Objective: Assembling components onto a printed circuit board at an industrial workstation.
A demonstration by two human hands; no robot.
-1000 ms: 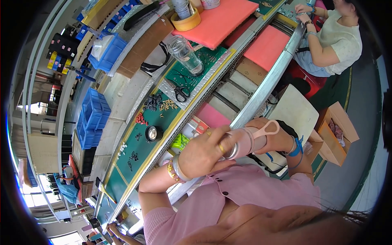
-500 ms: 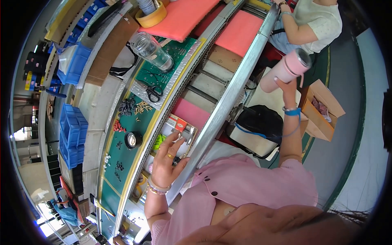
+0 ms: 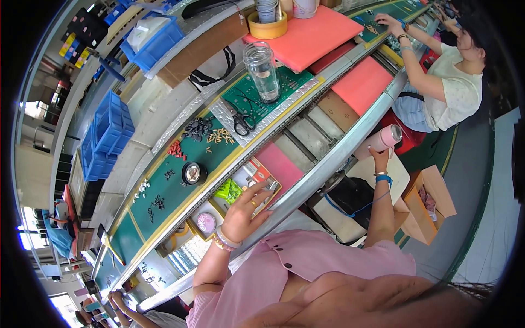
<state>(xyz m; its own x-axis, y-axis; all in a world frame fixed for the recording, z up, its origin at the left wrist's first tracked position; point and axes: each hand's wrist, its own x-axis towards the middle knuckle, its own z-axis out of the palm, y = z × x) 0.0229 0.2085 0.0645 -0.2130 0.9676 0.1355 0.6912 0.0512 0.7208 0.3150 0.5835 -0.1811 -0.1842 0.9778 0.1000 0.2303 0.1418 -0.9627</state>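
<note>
At the right, my right hand [image 3: 379,158] grips the lower part of a pink insulated bottle [image 3: 384,138], held tilted beside the bench rail with a pink strap loop on it. A blue wristband with a cord circles that wrist. My left hand [image 3: 245,212] hovers, fingers apart, over a shallow box [image 3: 278,192] of small items set in the bench frame. Close to it lie a bright green packet [image 3: 228,191] and a round pink-white lid or tin [image 3: 206,222]. Nothing shows in the left hand's grasp; its palm side is hidden.
On the green work strip are scissors [image 3: 241,123], a clear glass jar [image 3: 262,74], a black round container [image 3: 193,173] and piles of small parts [image 3: 198,129]. Right of me stand a black bag [image 3: 350,202] and an open cardboard box [image 3: 424,205]. A co-worker [image 3: 443,87] sits farther along.
The view has swung, bringing more of the co-worker and bench into sight. The pink bottle sits farther from me, still in my right hand. My left hand stays over the box.
</note>
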